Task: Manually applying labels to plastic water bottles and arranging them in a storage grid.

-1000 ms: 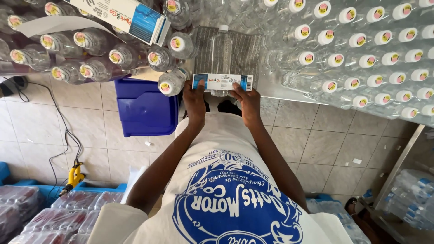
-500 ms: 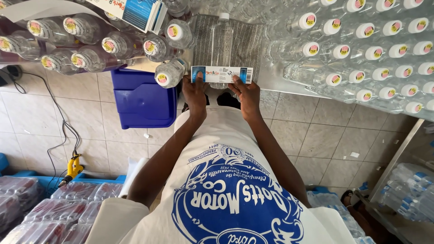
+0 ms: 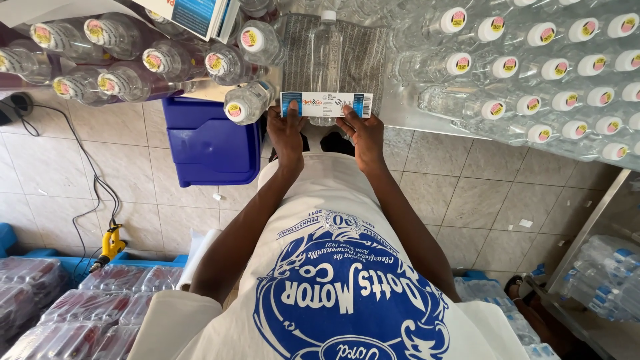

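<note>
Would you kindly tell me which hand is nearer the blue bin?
Left. The left hand holds the label strip just right of the blue bin; the right hand is farther away.

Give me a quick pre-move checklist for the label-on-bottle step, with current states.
1. Label strip held at both ends: ok, left hand grips the left end, right hand the right end.
2. Strip flat and level: ok, stretched straight, no visible crease.
3. Clear bottle lying in place on the grey mat: ok, cap points away from the person.
4. Strip centred across the bottle: ok, bottle body sits behind its middle.
5. Strip touching the bottle: cannot tell.
6. Neighbouring capped bottle clear of the left hand: not ok, it lies right beside the fingers.
</note>
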